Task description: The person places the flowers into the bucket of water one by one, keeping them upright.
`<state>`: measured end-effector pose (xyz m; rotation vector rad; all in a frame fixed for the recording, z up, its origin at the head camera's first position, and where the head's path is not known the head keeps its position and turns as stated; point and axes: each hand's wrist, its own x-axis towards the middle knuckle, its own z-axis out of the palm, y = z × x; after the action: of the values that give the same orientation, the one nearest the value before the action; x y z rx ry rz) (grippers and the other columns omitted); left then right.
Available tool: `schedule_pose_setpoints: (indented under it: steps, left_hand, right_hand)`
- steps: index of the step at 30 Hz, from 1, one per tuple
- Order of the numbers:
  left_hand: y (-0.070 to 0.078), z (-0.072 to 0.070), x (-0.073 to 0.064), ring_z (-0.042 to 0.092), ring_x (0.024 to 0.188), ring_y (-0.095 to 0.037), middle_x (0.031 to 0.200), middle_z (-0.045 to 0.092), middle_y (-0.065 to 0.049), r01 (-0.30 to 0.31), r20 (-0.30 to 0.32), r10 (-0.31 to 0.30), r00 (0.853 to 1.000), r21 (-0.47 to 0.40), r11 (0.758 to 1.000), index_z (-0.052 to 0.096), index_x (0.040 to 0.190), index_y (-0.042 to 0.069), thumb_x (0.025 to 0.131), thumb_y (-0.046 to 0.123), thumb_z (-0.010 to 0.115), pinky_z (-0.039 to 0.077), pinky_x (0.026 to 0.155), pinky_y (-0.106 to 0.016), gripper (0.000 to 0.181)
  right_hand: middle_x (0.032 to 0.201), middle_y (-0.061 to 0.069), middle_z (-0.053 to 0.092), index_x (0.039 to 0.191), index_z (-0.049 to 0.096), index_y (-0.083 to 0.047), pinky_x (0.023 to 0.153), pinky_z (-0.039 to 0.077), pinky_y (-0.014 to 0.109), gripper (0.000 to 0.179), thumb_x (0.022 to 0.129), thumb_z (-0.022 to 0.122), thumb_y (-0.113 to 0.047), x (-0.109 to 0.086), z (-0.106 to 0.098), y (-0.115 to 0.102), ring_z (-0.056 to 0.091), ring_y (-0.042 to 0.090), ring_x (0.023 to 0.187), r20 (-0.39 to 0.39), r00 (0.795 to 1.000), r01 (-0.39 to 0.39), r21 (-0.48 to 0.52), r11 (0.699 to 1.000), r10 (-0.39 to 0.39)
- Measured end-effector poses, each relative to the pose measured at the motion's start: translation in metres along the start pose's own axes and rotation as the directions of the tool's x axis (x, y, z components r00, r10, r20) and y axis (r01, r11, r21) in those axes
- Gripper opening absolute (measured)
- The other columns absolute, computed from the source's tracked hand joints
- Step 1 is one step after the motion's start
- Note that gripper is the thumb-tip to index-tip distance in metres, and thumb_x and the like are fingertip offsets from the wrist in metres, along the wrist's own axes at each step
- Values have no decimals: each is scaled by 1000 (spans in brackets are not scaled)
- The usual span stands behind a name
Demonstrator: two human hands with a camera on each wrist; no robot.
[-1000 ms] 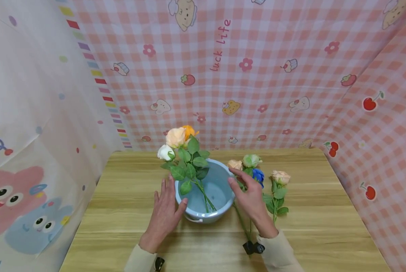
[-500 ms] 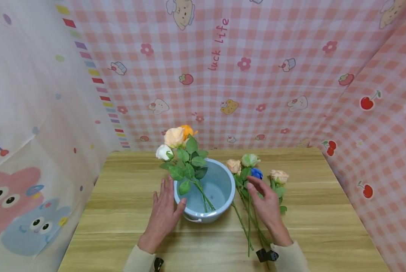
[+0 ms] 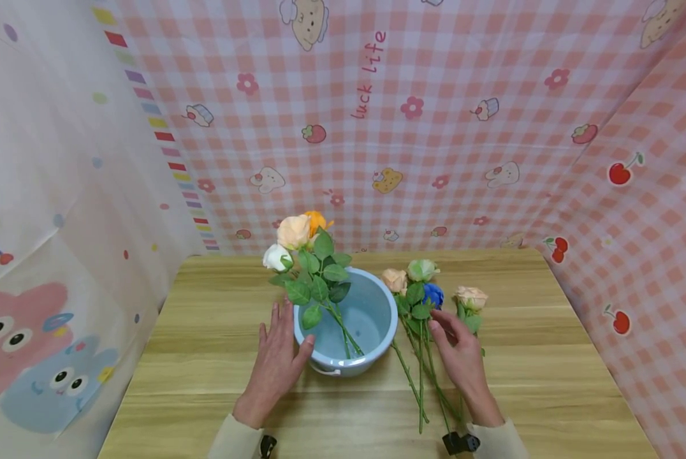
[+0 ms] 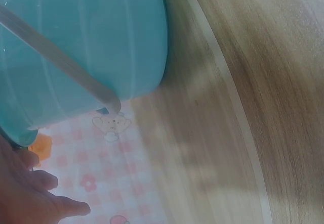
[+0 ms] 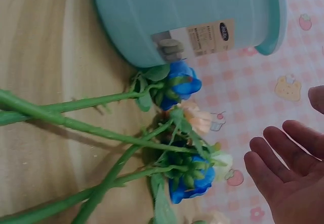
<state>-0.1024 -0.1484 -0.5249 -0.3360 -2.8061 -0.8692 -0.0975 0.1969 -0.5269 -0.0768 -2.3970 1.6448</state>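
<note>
My left hand (image 3: 275, 370) lies against the left side of a light-blue bucket (image 3: 393, 325), fingers extended and thumb at the rim. Inside the bucket lean a white rose (image 3: 275, 257), a peach rose (image 3: 293, 231) and an orange flower (image 3: 317, 220), their heads over the far left rim. To the right, my right hand (image 3: 462, 357) hovers with loosely bent fingers over loose flowers, nearest a blue rose (image 3: 433, 296). Around it are a pale green rose (image 3: 423, 270) and peach roses (image 3: 394, 280). The right wrist view shows two blue roses (image 5: 182, 82) beside the bucket, and an empty palm.
The flowers lie on a wooden table (image 3: 205, 331), several green stems (image 3: 421, 382) crossing toward the front. Another peach rose (image 3: 471, 298) lies to the right of them. A pink checked curtain (image 3: 343, 159) stands behind the table. The bucket's pale handle (image 4: 66, 62) hangs at its side.
My right hand has left the bucket's right rim and moved right over the loose flowers, uncovering more of their stems. The left hand has stayed at the bucket.
</note>
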Motion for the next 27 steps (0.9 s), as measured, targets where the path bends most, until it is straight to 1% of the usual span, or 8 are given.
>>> schedule_pose_setpoints:
  steps: [1, 2, 6, 13, 19, 25, 27]
  left_hand:
    - [0, 0, 0, 15, 156, -44, 169, 18, -22, 1, 1, -1, 1000, 1, 1000, 18, 161, -8, 104, 43, 50, 17, 116, -75, 83]
    - [0, 0, 0, 14, 156, -44, 169, 18, -22, 2, 2, -2, 1000, 2, 1000, 18, 161, -8, 104, 43, 50, 17, 117, -75, 83]
    - [1, -1, 0, 14, 156, -43, 168, 18, -22, 4, 5, -4, 1000, -2, 1000, 18, 161, -7, 104, 44, 50, 17, 117, -74, 83]
    - [0, 0, 1, 15, 155, -44, 168, 21, -24, -1, -3, 1, 1000, 1, 1000, 19, 161, -8, 104, 42, 51, 17, 116, -75, 82]
    - [-1, 1, 2, 16, 155, -45, 168, 21, -24, 0, -4, 0, 1000, 6, 1000, 20, 161, -8, 103, 39, 53, 17, 116, -75, 81]
    - [1, 0, 0, 16, 155, -45, 167, 23, -25, 3, -1, -3, 1000, -4, 1000, 19, 161, -7, 105, 45, 49, 17, 116, -75, 83]
    - [1, 0, 0, 16, 155, -45, 167, 23, -25, 3, -4, -3, 1000, -10, 1000, 19, 161, -7, 104, 44, 50, 17, 116, -75, 82]
  right_hand:
    - [131, 22, 67, 134, 65, 1, 92, 47, 8, 36, 104, 64, -20, -1, 0, 1, 67, 31, 118, 1, 1000, -9, 8, 1000, 9]
    - [131, 22, 67, 134, 64, 2, 92, 47, 9, 36, 103, 65, -18, -2, 0, 3, 66, 35, 118, 5, 1000, -20, 15, 1000, 20]
    - [132, 24, 66, 135, 63, 2, 92, 50, 12, 38, 101, 68, -14, -6, 0, 8, 66, 36, 119, 19, 998, -67, 30, 997, 67]
    - [132, 22, 66, 136, 61, 2, 89, 51, 12, 40, 100, 69, -14, -11, 4, 18, 66, 35, 120, 12, 991, -135, 11, 991, 135]
    - [136, 20, 65, 138, 60, 1, 90, 53, 17, 42, 102, 68, -19, -15, 7, 23, 65, 35, 121, 32, 975, -222, 0, 975, 222]
    - [136, 22, 64, 137, 61, 2, 86, 54, 16, 40, 101, 68, -14, -16, 12, 27, 66, 37, 119, 34, 966, -257, 12, 966, 257]
    - [135, 22, 65, 136, 62, 2, 85, 53, 15, 39, 100, 68, -13, -15, 14, 28, 67, 37, 119, 27, 965, -262, -9, 965, 262]
